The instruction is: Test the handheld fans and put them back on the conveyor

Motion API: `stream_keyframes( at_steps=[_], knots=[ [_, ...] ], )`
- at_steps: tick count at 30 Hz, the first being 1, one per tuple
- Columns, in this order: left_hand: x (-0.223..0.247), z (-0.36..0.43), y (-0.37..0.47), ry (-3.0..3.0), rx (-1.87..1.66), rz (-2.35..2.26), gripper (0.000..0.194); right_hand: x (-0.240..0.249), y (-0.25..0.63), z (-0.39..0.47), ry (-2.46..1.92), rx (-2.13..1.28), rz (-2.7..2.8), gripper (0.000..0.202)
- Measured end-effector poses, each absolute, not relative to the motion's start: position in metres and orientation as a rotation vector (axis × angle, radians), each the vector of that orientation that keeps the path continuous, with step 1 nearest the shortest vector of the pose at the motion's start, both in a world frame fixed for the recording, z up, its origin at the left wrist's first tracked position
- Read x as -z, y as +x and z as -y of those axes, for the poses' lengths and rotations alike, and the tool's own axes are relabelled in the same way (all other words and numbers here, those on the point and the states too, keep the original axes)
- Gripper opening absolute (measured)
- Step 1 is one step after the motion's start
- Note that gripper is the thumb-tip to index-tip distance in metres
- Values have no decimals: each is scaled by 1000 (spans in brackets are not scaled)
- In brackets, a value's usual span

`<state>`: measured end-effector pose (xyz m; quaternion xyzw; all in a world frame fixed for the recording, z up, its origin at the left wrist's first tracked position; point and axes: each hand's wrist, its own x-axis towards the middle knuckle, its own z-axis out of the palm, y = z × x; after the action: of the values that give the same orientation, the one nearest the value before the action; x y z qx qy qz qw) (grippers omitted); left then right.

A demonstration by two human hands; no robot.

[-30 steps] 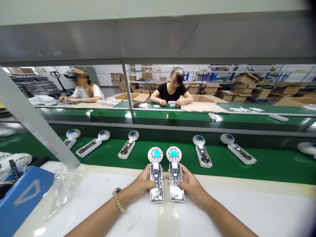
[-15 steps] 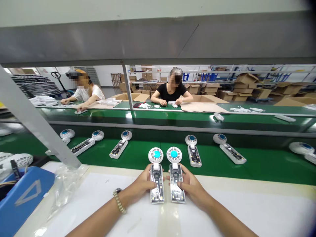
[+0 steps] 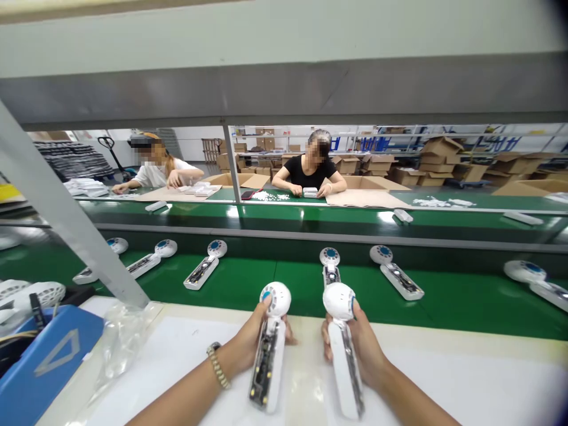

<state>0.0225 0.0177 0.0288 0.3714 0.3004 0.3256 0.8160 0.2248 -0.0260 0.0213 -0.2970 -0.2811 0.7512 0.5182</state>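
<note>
My left hand (image 3: 249, 340) is closed around a white handheld fan (image 3: 276, 367), its thumb on the round head. That fan is tilted on its side, so the circuit board in the handle and the white side wall both show. A second handheld fan (image 3: 342, 367) is in my right hand (image 3: 367, 346), also gripped near the neck. It is turned so that mostly its white shell faces me, with a narrow strip of the board at its right edge. Both fans are held apart above the white worktop (image 3: 199, 367). Some fingers are hidden behind them.
Several similar fans, such as one by the left (image 3: 202, 273) and one by the right (image 3: 402, 281), lie on the green belt (image 3: 284, 269). A blue bin (image 3: 57, 349), plastic bag (image 3: 118, 343) and slanted post (image 3: 73, 219) stand left. Two people work across the belt.
Both fans have turned from face-up to edge-on, and my thumbs have moved up to their heads. The hands are slightly farther apart. The fans on the near belt have shifted left.
</note>
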Motion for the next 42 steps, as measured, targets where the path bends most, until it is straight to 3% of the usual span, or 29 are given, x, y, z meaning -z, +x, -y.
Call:
stream_keyframes(
  at_steps=[2,5,10,15,18,22,29,38,42],
  knots=[
    [-29,-29,25,781,-692,-720,59,-23,233,18,-836,-1727,684,61],
    [-36,-64,24,1071,-788,-1010,61,-24,260,-8,-1264,-1383,850,60],
    [-64,-141,-27,1451,-1007,-1392,47,-36,319,-53,-1793,-632,1161,35],
    [-80,-181,-129,1478,-1013,-1860,30,-52,313,-63,-1859,-384,1321,42],
    [-77,-185,-172,1393,-866,-2041,23,-52,266,-66,-1834,-460,1537,29],
    [-68,-180,-191,1285,-774,-2082,27,-52,201,-82,-1976,-462,1672,31],
    [-72,-144,-165,1087,-873,-1668,23,-67,169,-117,-2184,-702,1751,16],
    [-86,-68,-64,1021,-999,-1072,34,-83,164,-62,-1651,-1355,1697,23],
    [-81,-43,-25,900,-954,-895,28,-90,190,-22,-1436,-1581,1503,22]
  ],
)
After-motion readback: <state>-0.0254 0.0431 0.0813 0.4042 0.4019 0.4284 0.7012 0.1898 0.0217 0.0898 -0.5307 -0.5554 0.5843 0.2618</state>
